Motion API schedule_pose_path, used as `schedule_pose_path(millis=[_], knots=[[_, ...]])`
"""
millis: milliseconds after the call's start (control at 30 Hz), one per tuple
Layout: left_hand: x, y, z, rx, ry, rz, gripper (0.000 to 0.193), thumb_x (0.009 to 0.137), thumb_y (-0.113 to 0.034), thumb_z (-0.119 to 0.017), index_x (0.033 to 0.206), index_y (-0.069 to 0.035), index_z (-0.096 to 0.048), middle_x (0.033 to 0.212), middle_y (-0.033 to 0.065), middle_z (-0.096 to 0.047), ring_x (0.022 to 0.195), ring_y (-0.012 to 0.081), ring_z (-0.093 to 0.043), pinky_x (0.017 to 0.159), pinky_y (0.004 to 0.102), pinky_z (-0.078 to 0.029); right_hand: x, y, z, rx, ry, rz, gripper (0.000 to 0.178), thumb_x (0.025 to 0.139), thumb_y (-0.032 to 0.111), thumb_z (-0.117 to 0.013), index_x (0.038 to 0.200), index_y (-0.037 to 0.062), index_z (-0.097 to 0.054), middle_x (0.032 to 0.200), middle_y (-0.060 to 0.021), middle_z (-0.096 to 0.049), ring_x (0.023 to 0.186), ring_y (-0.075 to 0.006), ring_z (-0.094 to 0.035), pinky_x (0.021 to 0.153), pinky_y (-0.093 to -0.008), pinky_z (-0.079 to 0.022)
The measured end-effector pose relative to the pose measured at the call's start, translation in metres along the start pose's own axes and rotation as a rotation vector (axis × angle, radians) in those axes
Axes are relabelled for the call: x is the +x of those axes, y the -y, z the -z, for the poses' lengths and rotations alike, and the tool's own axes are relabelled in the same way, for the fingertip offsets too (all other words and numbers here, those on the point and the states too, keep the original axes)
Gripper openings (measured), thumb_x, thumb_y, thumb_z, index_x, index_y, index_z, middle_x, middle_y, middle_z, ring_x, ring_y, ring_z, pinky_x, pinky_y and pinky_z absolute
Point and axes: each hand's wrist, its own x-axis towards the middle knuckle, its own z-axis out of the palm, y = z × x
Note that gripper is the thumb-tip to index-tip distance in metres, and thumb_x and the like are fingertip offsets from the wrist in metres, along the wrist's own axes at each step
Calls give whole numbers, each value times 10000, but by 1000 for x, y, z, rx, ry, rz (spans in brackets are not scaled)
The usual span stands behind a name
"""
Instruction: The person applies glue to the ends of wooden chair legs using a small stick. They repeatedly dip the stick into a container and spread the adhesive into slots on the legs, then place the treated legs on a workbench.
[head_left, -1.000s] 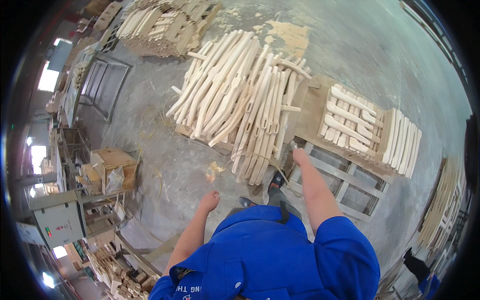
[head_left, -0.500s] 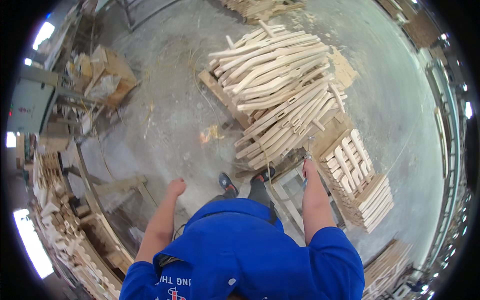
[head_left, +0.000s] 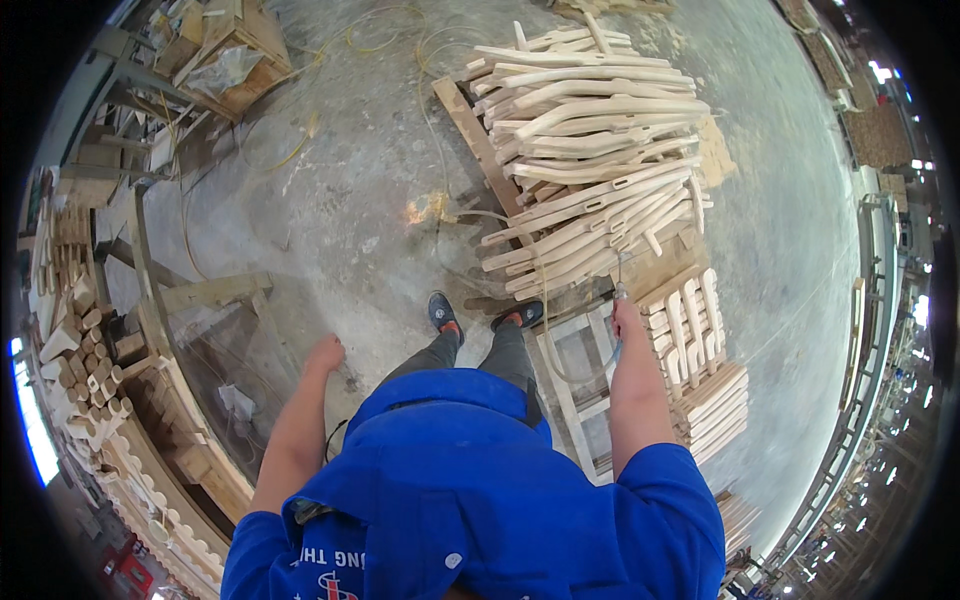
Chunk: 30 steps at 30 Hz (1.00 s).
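My right hand (head_left: 627,318) is closed round an air blow gun (head_left: 621,290), its thin nozzle pointing forward beside the stacked wood. A pale hose (head_left: 548,345) loops near that hand. My left hand (head_left: 325,354) hangs at my left side, fingers curled, with nothing visible in it. Ahead of my right hand lies a large pile of curved, slotted wooden parts (head_left: 600,130). Just right of the same hand stands a neater stack of short wooden pieces (head_left: 690,325).
A low wooden frame (head_left: 562,385) stands by my right leg. To the left are a wooden trestle (head_left: 215,292) and a rack of wood offcuts (head_left: 90,365). A box with plastic (head_left: 225,60) sits at far left. Yellow hose (head_left: 300,150) lies on the concrete floor.
My view has turned, so the wood pile sits further right and the left rack shows more. The blow gun stays in my right hand; both arms keep a similar pose.
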Motion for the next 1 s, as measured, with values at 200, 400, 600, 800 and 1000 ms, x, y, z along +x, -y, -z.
schedule_pose_path(millis=[200,400,600,800,1000], knots=[[6,-19,15,-71,-103,-70,320,755,-143,-449,1025,-39,-586,1060,190,-601,1006,335,-561,845,410,-443,-5,18,-13,240,8,-17,272,855,278,-421,623,141,-455,483,-13,-416,322,-132,-347,279,-275,-230],[0,-13,17,-42,-49,-22,344,752,-143,-460,1059,-57,-589,1114,168,-590,1057,313,-549,881,402,-438,-2,13,-7,238,46,-49,270,863,298,-415,640,149,-446,496,-8,-406,338,-121,-343,283,-251,-233],[-1,-2,7,27,14,45,366,753,-146,-455,1086,-76,-590,1150,156,-580,1097,296,-536,907,403,-429,-12,5,-7,383,-24,57,277,870,295,-395,640,144,-432,492,-9,-395,343,-119,-355,283,-240,-241],[-3,-10,11,13,-10,28,368,751,-140,-448,1084,-86,-594,1145,147,-585,1086,296,-542,897,399,-434,-11,-4,3,259,-8,-25,344,877,345,-409,596,147,-429,443,-1,-388,311,-140,-347,286,-277,-234],[-2,-22,13,37,-46,8,363,759,-159,-458,1089,-83,-588,1135,147,-588,1079,296,-544,898,399,-432,-15,-4,-12,201,100,11,419,893,372,-372,551,134,-424,439,-17,-396,312,-163,-373,310,-317,-274]])
